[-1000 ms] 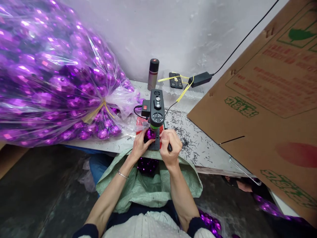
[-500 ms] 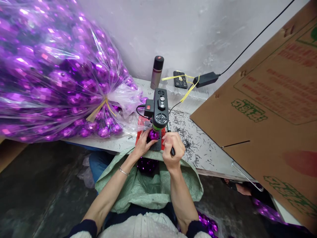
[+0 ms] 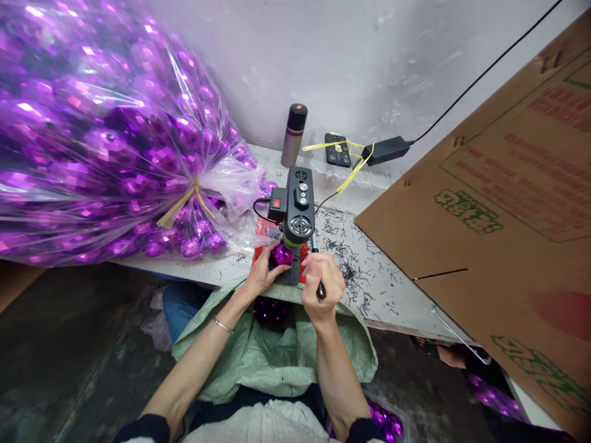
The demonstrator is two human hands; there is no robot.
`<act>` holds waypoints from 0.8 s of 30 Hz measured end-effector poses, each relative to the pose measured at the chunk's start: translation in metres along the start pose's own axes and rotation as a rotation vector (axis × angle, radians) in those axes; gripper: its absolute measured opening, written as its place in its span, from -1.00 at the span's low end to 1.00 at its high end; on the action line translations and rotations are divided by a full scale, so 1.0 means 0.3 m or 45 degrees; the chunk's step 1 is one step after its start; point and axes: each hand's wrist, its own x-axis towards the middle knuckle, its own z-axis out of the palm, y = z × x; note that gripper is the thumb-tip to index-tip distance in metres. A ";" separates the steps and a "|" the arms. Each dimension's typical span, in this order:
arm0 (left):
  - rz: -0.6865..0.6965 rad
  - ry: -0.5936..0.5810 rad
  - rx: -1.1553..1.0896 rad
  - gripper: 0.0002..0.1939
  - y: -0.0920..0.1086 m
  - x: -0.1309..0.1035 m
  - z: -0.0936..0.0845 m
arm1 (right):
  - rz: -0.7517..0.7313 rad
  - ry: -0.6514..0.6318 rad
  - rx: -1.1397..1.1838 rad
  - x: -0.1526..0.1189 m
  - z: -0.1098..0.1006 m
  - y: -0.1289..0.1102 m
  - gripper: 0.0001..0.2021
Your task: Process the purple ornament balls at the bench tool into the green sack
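Note:
A small black bench press (image 3: 300, 206) with a red switch stands on the worktable. Under its head sits a shiny purple faceted ball (image 3: 282, 253). My left hand (image 3: 264, 271) grips this ball from the left, thumb in front and fingers behind. My right hand (image 3: 323, 284) is wrapped round the black handle of the press lever (image 3: 321, 291). Below the table edge, an open green woven sack (image 3: 295, 363) lies over my lap, with dark purple balls (image 3: 271, 309) visible inside.
A large clear bag of purple balls (image 3: 106, 141) fills the left. A spray can (image 3: 294, 135), a phone-like black object (image 3: 337, 150) and a power adapter (image 3: 388, 151) lie behind the press. Thin black scraps (image 3: 351, 264) litter the table. A cardboard box (image 3: 498, 246) stands at right.
My left hand and the ball have shifted slightly left and toward me, showing more of the ball under the press head. My right hand stays on the lever handle, slightly lower.

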 end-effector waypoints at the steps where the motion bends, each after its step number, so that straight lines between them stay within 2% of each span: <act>1: 0.007 0.006 0.012 -0.37 0.000 0.000 -0.001 | 0.002 0.004 0.001 -0.004 0.001 0.001 -0.74; 7: 0.144 -0.021 0.142 -0.40 0.005 -0.007 0.006 | 0.025 0.038 0.018 -0.023 0.013 0.006 -0.74; 18: 0.068 0.016 0.032 -0.39 0.002 -0.003 0.011 | 0.007 0.038 0.022 -0.023 0.012 0.007 -0.75; 24: 0.048 0.023 0.008 -0.41 0.004 -0.003 0.013 | -0.018 0.057 0.044 -0.061 0.024 0.034 -0.78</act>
